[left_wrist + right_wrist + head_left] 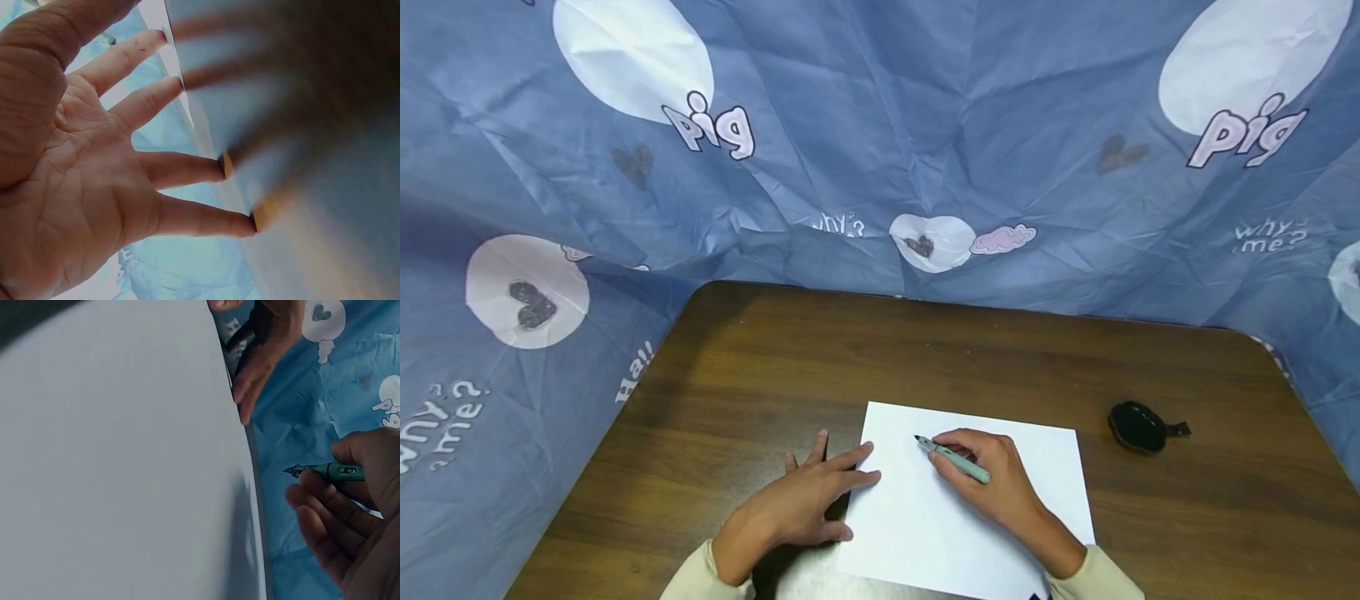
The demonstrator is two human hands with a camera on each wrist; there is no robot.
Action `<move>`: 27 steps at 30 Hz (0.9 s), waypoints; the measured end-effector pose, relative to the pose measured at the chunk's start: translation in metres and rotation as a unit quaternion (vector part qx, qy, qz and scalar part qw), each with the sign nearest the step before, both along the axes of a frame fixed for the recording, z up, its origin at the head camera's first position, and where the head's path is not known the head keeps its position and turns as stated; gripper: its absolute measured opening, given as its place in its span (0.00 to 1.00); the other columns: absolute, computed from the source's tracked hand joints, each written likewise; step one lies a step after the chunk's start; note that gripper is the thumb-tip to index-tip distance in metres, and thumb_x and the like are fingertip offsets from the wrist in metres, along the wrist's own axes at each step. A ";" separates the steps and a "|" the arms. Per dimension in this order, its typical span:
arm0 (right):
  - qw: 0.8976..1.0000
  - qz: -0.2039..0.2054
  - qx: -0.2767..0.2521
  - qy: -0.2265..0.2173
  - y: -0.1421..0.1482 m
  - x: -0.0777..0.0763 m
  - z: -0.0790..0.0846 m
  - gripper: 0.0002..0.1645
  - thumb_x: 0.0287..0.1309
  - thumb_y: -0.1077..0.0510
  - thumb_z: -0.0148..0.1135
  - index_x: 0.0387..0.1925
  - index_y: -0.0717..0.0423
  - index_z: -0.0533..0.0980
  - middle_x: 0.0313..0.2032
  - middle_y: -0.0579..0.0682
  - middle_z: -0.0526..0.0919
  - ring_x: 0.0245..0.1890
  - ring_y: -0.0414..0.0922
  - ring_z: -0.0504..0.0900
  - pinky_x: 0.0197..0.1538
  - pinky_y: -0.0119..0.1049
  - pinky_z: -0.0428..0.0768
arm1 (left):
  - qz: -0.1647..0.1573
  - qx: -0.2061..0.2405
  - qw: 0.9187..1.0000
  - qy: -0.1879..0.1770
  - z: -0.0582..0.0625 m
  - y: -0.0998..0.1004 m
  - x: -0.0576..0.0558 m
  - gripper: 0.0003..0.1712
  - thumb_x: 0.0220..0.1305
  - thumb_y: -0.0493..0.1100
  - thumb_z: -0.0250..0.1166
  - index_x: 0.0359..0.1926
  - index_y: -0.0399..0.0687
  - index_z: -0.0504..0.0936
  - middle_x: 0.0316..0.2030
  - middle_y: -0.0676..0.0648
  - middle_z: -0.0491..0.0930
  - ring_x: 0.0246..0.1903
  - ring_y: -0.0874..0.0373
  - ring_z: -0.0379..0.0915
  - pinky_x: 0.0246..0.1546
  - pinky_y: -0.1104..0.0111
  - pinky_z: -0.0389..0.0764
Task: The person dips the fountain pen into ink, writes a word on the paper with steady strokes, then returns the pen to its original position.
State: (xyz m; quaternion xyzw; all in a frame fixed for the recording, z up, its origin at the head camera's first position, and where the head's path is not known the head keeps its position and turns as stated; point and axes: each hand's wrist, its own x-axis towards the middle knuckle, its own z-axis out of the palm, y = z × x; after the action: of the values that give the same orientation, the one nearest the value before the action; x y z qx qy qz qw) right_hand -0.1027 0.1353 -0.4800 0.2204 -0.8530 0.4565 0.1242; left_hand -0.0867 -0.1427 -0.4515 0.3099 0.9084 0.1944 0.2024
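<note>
A white sheet of paper (910, 533) lies on the wooden table. My right hand (992, 471) is over it, pinching a green fountain pen (962, 464) between thumb and fingers. In the right wrist view the pen (344, 472) shows its bare dark nib, held a little off the paper (125, 450). My left hand (805, 500) has its fingers spread at the sheet's left edge. Two of its fingertips rest on the paper; the others touch the table, as the left wrist view of the hand (94, 169) shows.
A small black pan-shaped dish (1138, 427) with a short handle stands on the table (760, 350) right of the paper. A blue printed cloth (850, 167) hangs behind the table and along its left side.
</note>
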 end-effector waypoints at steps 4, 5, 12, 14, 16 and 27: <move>1.000 0.025 -0.003 -0.006 -0.005 -0.003 -0.004 0.07 0.54 0.61 0.74 0.36 0.56 0.87 0.32 0.42 0.89 0.31 0.33 0.84 0.35 0.29 0.81 | 0.000 -0.005 1.000 0.001 0.001 0.001 -0.001 0.40 0.56 0.49 0.76 0.69 0.55 0.73 0.76 0.47 0.55 0.68 0.17 0.38 0.44 0.18 0.54; 1.000 0.030 -0.002 -0.007 -0.005 -0.003 -0.005 0.07 0.54 0.60 0.74 0.36 0.57 0.87 0.33 0.43 0.89 0.32 0.34 0.85 0.35 0.30 0.81 | 0.000 -0.006 1.000 0.002 0.001 0.001 -0.001 0.40 0.56 0.49 0.76 0.69 0.55 0.73 0.76 0.47 0.55 0.68 0.17 0.38 0.44 0.18 0.54; 0.998 0.053 0.011 -0.029 -0.008 -0.005 -0.010 0.07 0.58 0.58 0.72 0.38 0.56 0.87 0.36 0.45 0.89 0.34 0.37 0.86 0.37 0.32 0.82 | -0.004 -0.009 1.000 0.007 0.001 0.001 0.000 0.40 0.56 0.49 0.76 0.69 0.55 0.73 0.76 0.47 0.56 0.68 0.17 0.39 0.44 0.18 0.55; 0.998 0.054 0.013 -0.033 -0.008 -0.006 -0.011 0.07 0.58 0.58 0.72 0.38 0.56 0.87 0.36 0.45 0.89 0.33 0.36 0.85 0.35 0.31 0.82 | -0.003 -0.008 1.000 0.006 0.001 0.001 0.000 0.40 0.56 0.49 0.76 0.69 0.56 0.73 0.76 0.48 0.56 0.68 0.17 0.39 0.43 0.18 0.55; 0.998 0.053 0.013 -0.032 -0.009 -0.007 -0.012 0.07 0.57 0.58 0.73 0.37 0.56 0.87 0.35 0.45 0.89 0.31 0.35 0.85 0.33 0.30 0.81 | -0.002 -0.009 1.000 0.004 0.001 0.001 0.000 0.40 0.56 0.49 0.77 0.69 0.56 0.73 0.76 0.48 0.55 0.68 0.18 0.39 0.43 0.18 0.55; 0.998 0.039 0.013 -0.056 -0.013 -0.008 -0.010 0.06 0.57 0.59 0.73 0.36 0.57 0.88 0.33 0.44 0.89 0.25 0.31 0.82 0.30 0.29 0.80 | -0.001 -0.007 1.000 -0.002 0.001 0.001 0.000 0.40 0.55 0.49 0.77 0.69 0.55 0.74 0.76 0.47 0.55 0.68 0.18 0.38 0.43 0.18 0.53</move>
State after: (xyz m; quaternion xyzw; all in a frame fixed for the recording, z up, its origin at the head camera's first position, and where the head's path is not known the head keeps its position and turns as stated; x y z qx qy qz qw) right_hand -0.1104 0.1227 -0.4902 0.2298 -0.8552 0.4613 0.0555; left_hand -0.0871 -0.1416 -0.4505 0.3091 0.9089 0.1883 0.2070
